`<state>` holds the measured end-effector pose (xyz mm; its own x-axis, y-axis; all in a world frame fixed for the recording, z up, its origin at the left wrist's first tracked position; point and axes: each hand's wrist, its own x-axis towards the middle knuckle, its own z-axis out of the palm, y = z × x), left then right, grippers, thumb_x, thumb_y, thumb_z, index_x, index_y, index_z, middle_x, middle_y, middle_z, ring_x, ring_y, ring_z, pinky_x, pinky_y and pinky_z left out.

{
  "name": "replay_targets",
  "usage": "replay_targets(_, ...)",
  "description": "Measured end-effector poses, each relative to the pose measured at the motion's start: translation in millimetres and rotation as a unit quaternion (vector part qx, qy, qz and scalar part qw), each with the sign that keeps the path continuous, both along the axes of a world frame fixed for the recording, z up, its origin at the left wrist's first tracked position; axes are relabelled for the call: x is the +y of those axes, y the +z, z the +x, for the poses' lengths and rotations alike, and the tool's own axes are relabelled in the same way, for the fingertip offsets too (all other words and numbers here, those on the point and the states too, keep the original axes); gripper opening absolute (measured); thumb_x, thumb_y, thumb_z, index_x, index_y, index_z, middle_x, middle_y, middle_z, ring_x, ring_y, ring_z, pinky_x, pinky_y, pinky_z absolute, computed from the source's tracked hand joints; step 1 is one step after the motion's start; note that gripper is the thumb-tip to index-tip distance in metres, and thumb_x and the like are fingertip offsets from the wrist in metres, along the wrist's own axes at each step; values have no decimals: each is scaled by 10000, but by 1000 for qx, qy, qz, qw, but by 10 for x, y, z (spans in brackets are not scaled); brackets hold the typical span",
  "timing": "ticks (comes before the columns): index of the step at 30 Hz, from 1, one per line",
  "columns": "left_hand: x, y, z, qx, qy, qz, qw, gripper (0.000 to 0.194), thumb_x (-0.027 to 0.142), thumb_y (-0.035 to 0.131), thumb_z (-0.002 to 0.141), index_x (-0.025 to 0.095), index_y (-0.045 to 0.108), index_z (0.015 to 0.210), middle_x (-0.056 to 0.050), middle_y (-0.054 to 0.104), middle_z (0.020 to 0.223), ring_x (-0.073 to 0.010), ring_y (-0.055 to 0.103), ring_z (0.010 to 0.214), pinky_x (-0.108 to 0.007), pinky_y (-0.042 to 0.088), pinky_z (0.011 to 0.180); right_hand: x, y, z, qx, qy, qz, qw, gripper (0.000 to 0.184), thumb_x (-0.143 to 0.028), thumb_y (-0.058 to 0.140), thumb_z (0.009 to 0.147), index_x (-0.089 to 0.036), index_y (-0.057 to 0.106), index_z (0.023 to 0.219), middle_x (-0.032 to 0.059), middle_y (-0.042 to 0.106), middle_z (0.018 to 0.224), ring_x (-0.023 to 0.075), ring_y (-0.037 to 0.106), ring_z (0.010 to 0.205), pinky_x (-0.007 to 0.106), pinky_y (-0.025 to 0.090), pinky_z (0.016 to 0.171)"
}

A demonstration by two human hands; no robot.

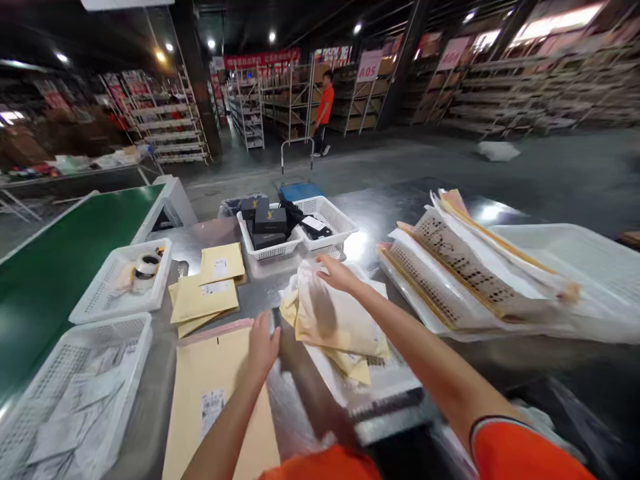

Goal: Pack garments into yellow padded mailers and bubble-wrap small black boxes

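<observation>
My left hand (264, 343) is closed beside the top right edge of a large tan padded envelope (195, 380) with a printed label. A small dark object with a pale edge shows at its fingers, too little visible to name. My right hand (336, 273) reaches forward and pinches the far edge of a white plastic bag (330, 307). This bag lies on a loose pile with yellow padded envelopes (353, 365), over a white basket (395, 383). Left of the pile, smaller labelled yellow envelopes (206, 297) are stacked on the metal table.
White baskets hold black boxes (270, 219), a tape roll (147, 265) and paper slips (83, 400). Upright envelopes (450, 267) fill a basket at right. A green conveyor belt (85, 230) runs along the left. Beyond the table, a person (325, 107) stands near shelves.
</observation>
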<state>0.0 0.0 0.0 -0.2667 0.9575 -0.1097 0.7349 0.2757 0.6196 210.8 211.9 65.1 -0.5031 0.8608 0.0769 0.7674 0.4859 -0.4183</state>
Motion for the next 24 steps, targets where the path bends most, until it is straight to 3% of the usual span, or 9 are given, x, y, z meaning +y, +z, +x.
replay_targets(2, 362, 102, 216, 12, 0, 8, 1000, 547, 204, 442, 922, 100, 395, 1457, -159, 426, 1537, -226, 342, 1441, -321, 253, 1171, -48, 28, -108, 6, -17, 17, 1000, 441, -127, 543, 858, -134, 534, 1299, 165, 583, 1319, 275, 519, 1234, 377, 404, 1028)
replay_targets(5, 739, 208, 452, 24, 3, 11, 1000, 467, 147, 502, 868, 109, 535, 1332, -189, 573, 1390, -265, 502, 1314, -346, 384, 1049, -128, 44, -242, 24, -35, 49, 998, 381, -77, 567, 788, -150, 618, 1158, 140, 672, 1128, 280, 578, 1113, 406, 438, 949)
replay_targets(8, 903, 178, 489, 20, 12, 4, 1000, 194, 157, 596, 811, 129, 684, 982, -174, 719, 1055, -279, 653, 1032, -332, 452, 850, -187, 14, -284, 53, -26, 79, 995, 94, -108, 625, 723, -172, 643, 790, 75, 683, 819, 236, 620, 854, 370, 463, 833)
replay_targets(9, 926, 141, 458, 13, 16, 7, 1000, 107, 169, 609, 806, 148, 682, 883, -146, 727, 962, -262, 664, 959, -317, 446, 805, -198, 10, -253, 67, -13, 87, 994, 64, -137, 627, 726, -177, 599, 685, 53, 659, 745, 209, 609, 779, 336, 463, 786)
replay_targets(10, 937, 95, 412, 2, 21, 13, 1000, 59, 173, 606, 809, 168, 664, 812, -113, 721, 894, -242, 661, 909, -301, 434, 778, -207, 18, -189, 84, 2, 93, 992, 145, -171, 618, 743, -181, 546, 617, 35, 634, 697, 184, 593, 724, 300, 455, 740)
replay_targets(14, 891, -149, 148, -63, 64, 29, 996, 171, 134, 574, 785, 203, 533, 634, -4, 611, 687, -181, 590, 763, -271, 378, 716, -237, 230, 414, 164, 12, 107, 981, 300, -337, 452, 891, -214, 452, 618, -1, 557, 611, 143, 524, 606, 248, 403, 605)
replay_targets(17, 792, -346, -18, -123, 109, 22, 986, 300, 214, 609, 758, 217, 410, 533, 46, 462, 552, -152, 504, 635, -264, 352, 647, -304, 580, 1084, 229, -74, 143, 960, 410, -421, 214, 990, -242, 438, 698, -6, 489, 572, 158, 471, 560, 276, 374, 564)
replay_targets(20, 692, -460, -79, -182, 128, 29, 974, 295, 337, 613, 739, 211, 440, 535, 59, 463, 542, -134, 485, 587, -250, 369, 607, -566, 967, 1629, 301, -148, 294, 895, 362, -482, 383, 978, -242, 489, 728, -8, 506, 588, 155, 483, 556, 279, 371, 558)
replay_targets(24, 616, -459, -87, -207, 149, 53, 966, 171, 322, 559, 713, 199, 551, 595, 24, 573, 610, -147, 544, 615, -254, 407, 605, -1128, 1301, 1836, 214, -115, 470, 848, 293, -361, 442, 1000, -240, 544, 753, 7, 588, 608, 134, 528, 529, 265, 351, 530)
